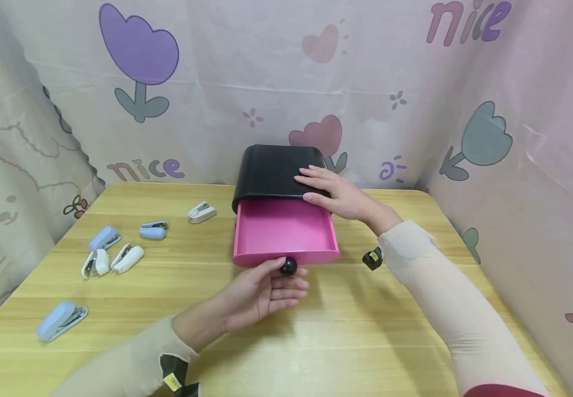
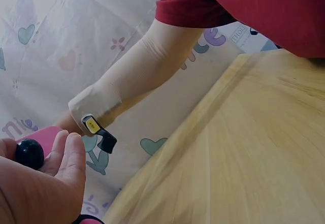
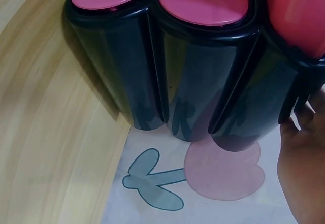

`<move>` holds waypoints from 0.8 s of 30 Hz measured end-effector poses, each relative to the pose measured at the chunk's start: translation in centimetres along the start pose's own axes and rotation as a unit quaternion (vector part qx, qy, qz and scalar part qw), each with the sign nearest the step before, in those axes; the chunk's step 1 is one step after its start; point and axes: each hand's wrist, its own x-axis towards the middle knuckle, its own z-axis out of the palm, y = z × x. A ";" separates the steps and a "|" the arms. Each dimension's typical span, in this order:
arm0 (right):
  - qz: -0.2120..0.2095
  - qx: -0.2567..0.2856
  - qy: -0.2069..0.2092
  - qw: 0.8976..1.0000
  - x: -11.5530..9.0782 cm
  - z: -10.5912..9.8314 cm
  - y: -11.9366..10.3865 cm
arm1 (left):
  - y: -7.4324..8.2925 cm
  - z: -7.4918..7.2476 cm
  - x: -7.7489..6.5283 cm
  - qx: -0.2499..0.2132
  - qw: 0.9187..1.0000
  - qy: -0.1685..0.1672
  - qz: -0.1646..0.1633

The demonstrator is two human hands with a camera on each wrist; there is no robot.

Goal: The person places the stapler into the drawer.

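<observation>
A black cabinet [image 1: 276, 171] with pink drawers stands at the back of the wooden table. The right wrist view shows it has three stacked tiers, with shut pink drawer fronts [image 3: 203, 0] on two of them. The top drawer [image 1: 286, 226] is pulled out toward me, its pink floor in sight. My left hand [image 1: 261, 292] pinches the round black knob [image 1: 288, 267] of this drawer, thumb on its near left side and the other fingers extended past it. My right hand [image 1: 338, 193] rests on the cabinet's top at its right front, fingers straight and spread.
On the table's left side lie several mini staplers, among them a white stapler [image 1: 202, 212] nearest the cabinet, a light blue stapler [image 1: 154, 229], and another blue stapler [image 1: 60, 321] toward the front. A printed curtain [image 1: 246, 66] hangs behind and at both sides.
</observation>
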 end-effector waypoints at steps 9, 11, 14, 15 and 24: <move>-0.005 -0.010 0.003 1.000 0.0 -0.1 -0.1 | -0.2 -0.6 -0.2 0.003 1.000 -0.002 -0.005; -0.006 -0.008 0.002 1.000 0.1 -0.1 -0.1 | -0.2 -0.6 -0.3 0.002 1.000 -0.003 -0.009; -0.004 -0.006 0.001 1.000 0.1 -0.1 -0.1 | -0.2 -0.8 -0.3 -0.001 1.000 -0.007 -0.012; -0.003 -0.006 0.000 1.000 0.1 -0.1 -0.1 | -0.2 -0.9 -0.4 0.001 1.000 -0.010 -0.013; -0.002 -0.004 0.001 1.000 0.1 0.1 0.0 | -0.3 -2.1 -1.3 0.020 0.999 -0.020 -0.027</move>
